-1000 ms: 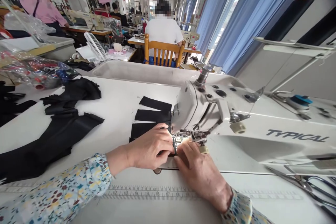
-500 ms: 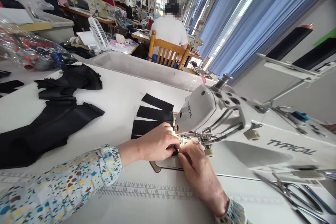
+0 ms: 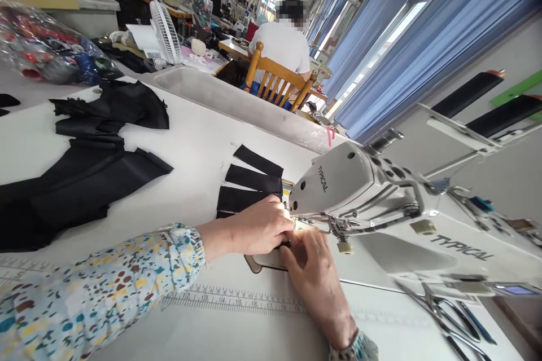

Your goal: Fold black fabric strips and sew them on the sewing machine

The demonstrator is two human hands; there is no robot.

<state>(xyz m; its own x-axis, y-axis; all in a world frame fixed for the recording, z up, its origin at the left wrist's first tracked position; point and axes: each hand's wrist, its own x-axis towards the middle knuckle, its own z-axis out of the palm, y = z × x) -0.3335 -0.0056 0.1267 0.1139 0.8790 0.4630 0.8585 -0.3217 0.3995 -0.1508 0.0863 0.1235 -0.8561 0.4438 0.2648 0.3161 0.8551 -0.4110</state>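
Observation:
Close to the needle area of a white sewing machine [image 3: 339, 180], both my hands meet at a small piece of black fabric [image 3: 286, 243]. My left hand [image 3: 262, 225] is closed, its fingers pinching the black fabric, most of which the hand hides. Beside it, my right hand [image 3: 311, 262] has thumb and fingers pinched together at the same fabric's edge. Several black fabric strips [image 3: 248, 198] lie fanned out just beyond my left hand, their right ends near the machine head. The needle and presser foot are hard to make out behind the fingers.
Larger black fabric pieces [image 3: 114, 163] lie on the left of the table. Scissors [image 3: 455, 316] rest at the lower right. A printed ruler [image 3: 237, 300] runs along the front. Beyond a trough [image 3: 237, 98] sits a person in white [image 3: 282, 42] on a wooden chair [image 3: 275, 76].
The view has shifted and tilted slightly, so the machine appears a little further right. My hands stay together at the needle area, with the fingers slightly changed; the strips lie as before.

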